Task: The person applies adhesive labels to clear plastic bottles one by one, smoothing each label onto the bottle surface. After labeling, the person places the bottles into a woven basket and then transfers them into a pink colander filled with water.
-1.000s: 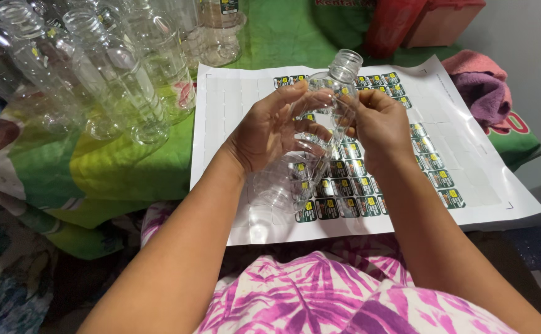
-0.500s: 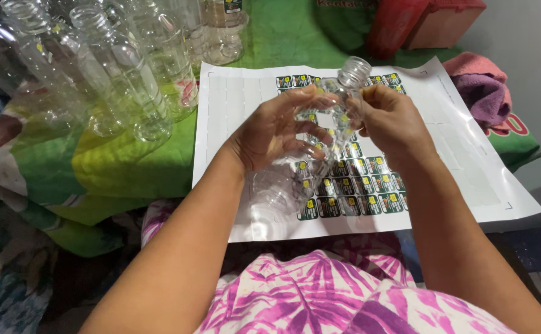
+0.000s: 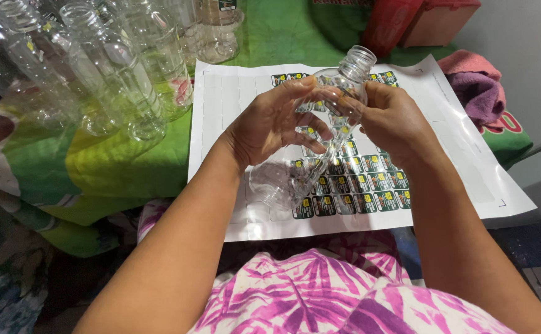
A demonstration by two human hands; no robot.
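Note:
Both of my hands hold one clear empty plastic bottle (image 3: 295, 176), tilted with its open neck up and to the right, above a white sticker sheet (image 3: 221, 124). My left hand (image 3: 270, 124) wraps the bottle's middle from the left. Against the bottle's upper part, near the neck, press the fingers of my right hand (image 3: 391, 120). Small dark green and yellow stickers (image 3: 369, 185) cover the sheet's middle and show through the bottle. The sheet's left columns are peeled bare.
Several clear empty bottles (image 3: 128, 80) lie and stand at the upper left on a green patterned cloth (image 3: 97, 167). A pink and purple towel (image 3: 477, 80) lies at the right. A red container (image 3: 394, 25) stands at the back.
The bottle's neck has swung lower and further right, tilting the bottle more. Both hands stayed on it, and my right hand's fingers shifted up toward the neck.

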